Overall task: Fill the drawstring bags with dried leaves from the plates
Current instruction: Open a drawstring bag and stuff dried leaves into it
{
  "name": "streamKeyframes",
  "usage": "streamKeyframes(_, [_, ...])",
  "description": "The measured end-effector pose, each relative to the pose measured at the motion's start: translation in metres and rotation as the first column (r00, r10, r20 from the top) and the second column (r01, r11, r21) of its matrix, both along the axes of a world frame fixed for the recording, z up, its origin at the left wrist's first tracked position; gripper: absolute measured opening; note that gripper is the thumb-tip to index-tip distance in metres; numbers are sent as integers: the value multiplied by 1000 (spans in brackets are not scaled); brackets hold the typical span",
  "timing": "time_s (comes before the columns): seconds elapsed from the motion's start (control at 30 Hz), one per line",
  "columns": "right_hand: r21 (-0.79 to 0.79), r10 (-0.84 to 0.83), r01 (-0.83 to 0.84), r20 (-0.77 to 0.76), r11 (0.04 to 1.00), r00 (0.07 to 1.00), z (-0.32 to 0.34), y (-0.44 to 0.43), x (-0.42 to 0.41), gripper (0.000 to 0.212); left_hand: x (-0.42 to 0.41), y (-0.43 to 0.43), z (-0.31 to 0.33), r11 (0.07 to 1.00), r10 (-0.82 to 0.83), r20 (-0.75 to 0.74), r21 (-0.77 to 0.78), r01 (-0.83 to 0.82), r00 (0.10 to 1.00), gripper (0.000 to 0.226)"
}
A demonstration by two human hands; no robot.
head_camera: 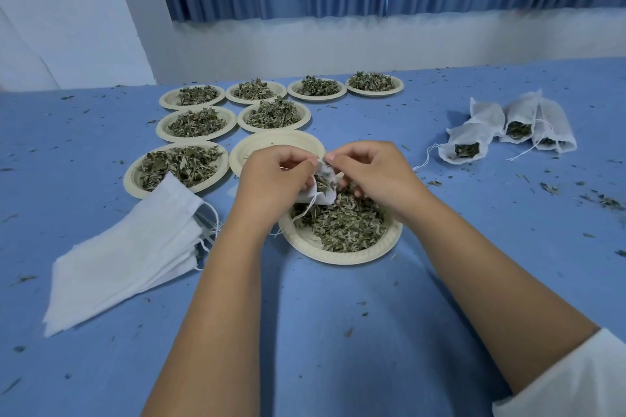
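Observation:
A small white drawstring bag (323, 191) hangs over the near plate (342, 256), which holds a heap of dried leaves (345, 223). My left hand (271, 176) pinches the bag's left edge. My right hand (369, 169) pinches its right edge at the mouth. Leaves show inside the bag's mouth. A loose string dangles from the bag toward the plate's rim.
A stack of flat empty bags (128, 254) lies at left. Three filled bags (508, 129) lie at right. Several plates of leaves (196, 122) and one empty plate (271, 142) sit beyond my hands. Leaf crumbs litter the blue table (338, 332).

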State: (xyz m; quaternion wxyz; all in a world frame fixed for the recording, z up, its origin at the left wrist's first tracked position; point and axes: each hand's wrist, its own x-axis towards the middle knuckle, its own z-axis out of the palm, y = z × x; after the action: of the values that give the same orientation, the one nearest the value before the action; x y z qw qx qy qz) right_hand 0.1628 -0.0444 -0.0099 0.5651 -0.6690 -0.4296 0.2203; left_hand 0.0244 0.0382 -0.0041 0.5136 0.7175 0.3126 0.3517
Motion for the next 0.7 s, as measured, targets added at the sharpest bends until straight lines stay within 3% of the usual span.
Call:
streamKeyframes(0.1, [62,-8,7,12,998,1000,5,-4,3,7,0,1,0,999,41,16,-1,-41,999,14])
streamKeyframes(0.2, [129,81,-89,72,988,994,9,-8,5,5,-1,2,0,996,90,47,-19,-89,995,16])
streamKeyframes(0.43, [-17,72,-72,431,997,899,-6,1,-2,21,-2,2,1,995,98,39,-3,-98,994,20])
streamKeyframes(0.47, [-18,72,-72,431,997,899,-6,1,-1,28,-2,2,1,995,100,38,-4,-100,994,20])
streamKeyframes(0.57, [18,39,-49,383,999,923,-4,0,3,13,-3,3,1,995,103,40,-17,-103,994,20])
streamKeyframes(0.7, [-4,-24,28,398,1000,917,0,-1,12,16,-4,5,0,991,128,16,26,-128,992,20])
